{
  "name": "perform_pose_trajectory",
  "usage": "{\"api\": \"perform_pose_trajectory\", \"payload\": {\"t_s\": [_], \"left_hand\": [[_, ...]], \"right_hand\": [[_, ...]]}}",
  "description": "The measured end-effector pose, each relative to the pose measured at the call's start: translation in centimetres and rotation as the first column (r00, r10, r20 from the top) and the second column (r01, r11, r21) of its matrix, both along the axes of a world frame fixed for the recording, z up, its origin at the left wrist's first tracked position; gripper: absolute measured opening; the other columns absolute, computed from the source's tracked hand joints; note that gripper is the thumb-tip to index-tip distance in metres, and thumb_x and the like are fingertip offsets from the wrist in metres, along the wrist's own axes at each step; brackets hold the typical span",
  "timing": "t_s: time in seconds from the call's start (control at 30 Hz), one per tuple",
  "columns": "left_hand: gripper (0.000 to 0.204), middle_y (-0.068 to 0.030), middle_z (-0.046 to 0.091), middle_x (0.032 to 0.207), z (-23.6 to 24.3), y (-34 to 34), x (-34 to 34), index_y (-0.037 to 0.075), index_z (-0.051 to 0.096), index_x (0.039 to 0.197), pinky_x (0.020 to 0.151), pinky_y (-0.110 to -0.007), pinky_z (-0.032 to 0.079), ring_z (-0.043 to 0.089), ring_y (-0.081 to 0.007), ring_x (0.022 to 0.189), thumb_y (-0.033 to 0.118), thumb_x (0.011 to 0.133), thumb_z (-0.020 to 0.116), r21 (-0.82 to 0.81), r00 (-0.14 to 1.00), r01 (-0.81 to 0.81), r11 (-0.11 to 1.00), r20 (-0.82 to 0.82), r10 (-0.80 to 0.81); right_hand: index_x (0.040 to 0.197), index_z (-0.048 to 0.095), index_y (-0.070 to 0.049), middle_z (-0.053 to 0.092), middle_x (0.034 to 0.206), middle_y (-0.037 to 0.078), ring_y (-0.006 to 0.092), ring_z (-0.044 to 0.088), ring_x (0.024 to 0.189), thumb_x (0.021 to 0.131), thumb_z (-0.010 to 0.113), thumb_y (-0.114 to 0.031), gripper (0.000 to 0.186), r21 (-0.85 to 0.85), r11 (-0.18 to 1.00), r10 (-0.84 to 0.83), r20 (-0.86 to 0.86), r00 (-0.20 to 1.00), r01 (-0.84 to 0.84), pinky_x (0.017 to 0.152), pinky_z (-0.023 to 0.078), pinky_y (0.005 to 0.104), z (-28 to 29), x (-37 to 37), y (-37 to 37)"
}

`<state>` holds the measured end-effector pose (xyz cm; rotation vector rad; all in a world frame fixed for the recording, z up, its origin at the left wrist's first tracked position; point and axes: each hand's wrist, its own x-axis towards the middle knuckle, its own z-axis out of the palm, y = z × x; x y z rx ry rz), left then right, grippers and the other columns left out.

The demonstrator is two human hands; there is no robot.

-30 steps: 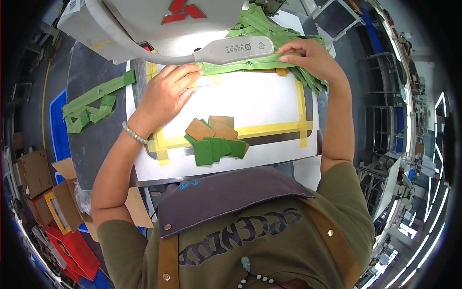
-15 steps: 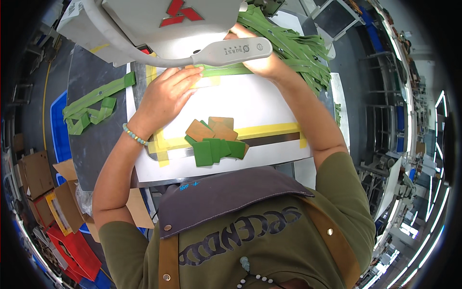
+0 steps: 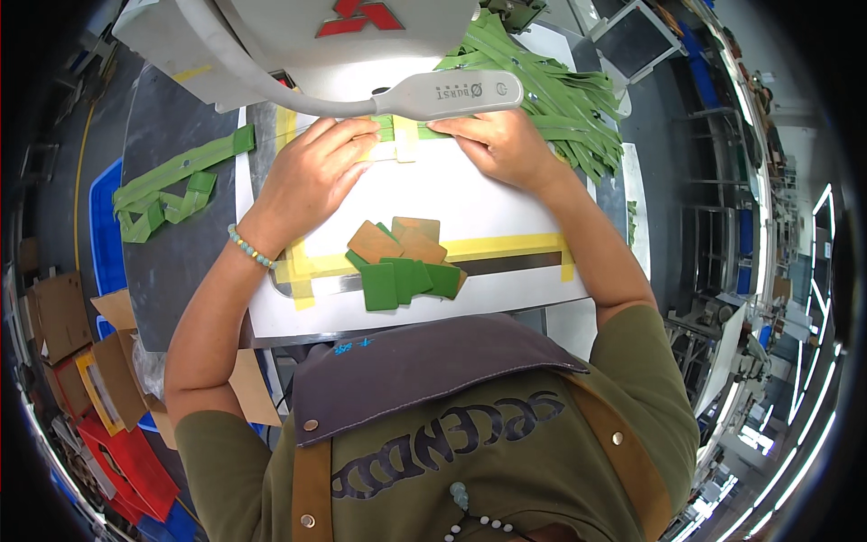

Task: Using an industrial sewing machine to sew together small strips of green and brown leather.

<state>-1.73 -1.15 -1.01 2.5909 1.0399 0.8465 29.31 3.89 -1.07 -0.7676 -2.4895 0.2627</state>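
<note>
green strap [image 3: 397,126] — flat under fingers [image 3: 348,135]

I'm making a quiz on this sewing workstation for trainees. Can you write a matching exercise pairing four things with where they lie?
Things:
1. green strap
2. pile of green straps
3. small brown and green patches
4. looped green straps

Places:
A. far right of the table, beyond the right hand
B. pressed under both hands, below the lamp
C. dark surface left of the left hand
D. near edge, on yellow tape

Pairs: 1-B, 2-A, 3-D, 4-C
</note>
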Motion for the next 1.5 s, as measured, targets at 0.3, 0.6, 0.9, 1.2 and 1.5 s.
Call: {"api": "perform_pose_trajectory", "payload": {"t_s": [0.3, 0.6, 0.9, 1.2, 1.5], "left_hand": [[0.034, -0.0106, 0.071, 0.126, -0.1, -0.3, 0.3, -0.001, 0.071, 0.122, 0.098, -0.042, 0.055, 0.065, -0.0309, 0.114, 0.009, 0.089, 0.075, 0.111, 0.996, -0.015, 0.994, -0.082, 0.024], [0.037, -0.0085, 0.071, 0.128, 0.0, -0.3, 0.2, 0.0, 0.071, 0.126, 0.099, -0.04, 0.054, 0.064, -0.0294, 0.113, 0.011, 0.09, 0.075, 0.135, 0.996, -0.007, 0.991, -0.093, 0.02], [0.037, -0.0077, 0.072, 0.129, -0.1, -0.2, 0.1, 0.0, 0.071, 0.125, 0.1, -0.04, 0.054, 0.064, -0.0288, 0.112, 0.011, 0.09, 0.075, 0.124, 0.996, -0.006, 0.992, -0.091, 0.017], [0.037, -0.012, 0.071, 0.126, -0.2, -0.6, -0.1, -0.002, 0.071, 0.124, 0.098, -0.042, 0.054, 0.065, -0.0314, 0.113, 0.006, 0.089, 0.075, 0.093, 0.999, -0.027, 0.995, -0.016, 0.028], [0.04, -0.0145, 0.069, 0.132, 0.3, -1.3, -1.2, -0.002, 0.072, 0.127, 0.102, -0.045, 0.052, 0.065, -0.0354, 0.115, 0.004, 0.087, 0.077, 0.053, 0.996, -0.086, 0.995, 0.0, 0.086]], "right_hand": [[0.109, 0.082, -0.011, 0.074, 0.112, 0.005, 0.0309, 0.066, 0.11, 0.082, 0.075, 0.002, 0.031, 0.027, 1.0, 0.01, -0.053, 0.999, -0.008, 0.096, 0.054, 0.0428, -0.4, -0.3, 0.1], [0.111, 0.082, -0.012, 0.074, 0.112, 0.008, 0.0322, 0.067, 0.107, 0.082, 0.075, 0.002, 0.032, 0.028, 1.0, -0.009, -0.043, 0.999, 0.01, 0.092, 0.056, 0.0422, -0.3, -0.7, -0.1], [0.11, 0.082, -0.01, 0.075, 0.113, 0.008, 0.0316, 0.067, 0.107, 0.082, 0.074, 0.0, 0.031, 0.081, 0.997, 0.003, -0.03, 1.0, -0.001, 0.092, 0.056, 0.0413, 0.2, -0.8, -0.1], [0.119, 0.077, -0.004, 0.073, 0.122, 0.012, 0.0334, 0.067, 0.115, 0.083, 0.068, 0.0, 0.038, -0.015, 0.988, 0.148, -0.111, 0.983, -0.15, 0.098, 0.053, 0.0468, -0.7, -4.9, -0.6], [0.124, 0.075, -0.005, 0.072, 0.13, 0.01, 0.0324, 0.065, 0.121, 0.082, 0.067, -0.002, 0.042, 0.001, 0.987, 0.158, -0.066, 0.985, -0.158, 0.102, 0.052, 0.0475, -0.4, -4.6, -0.7]]}}
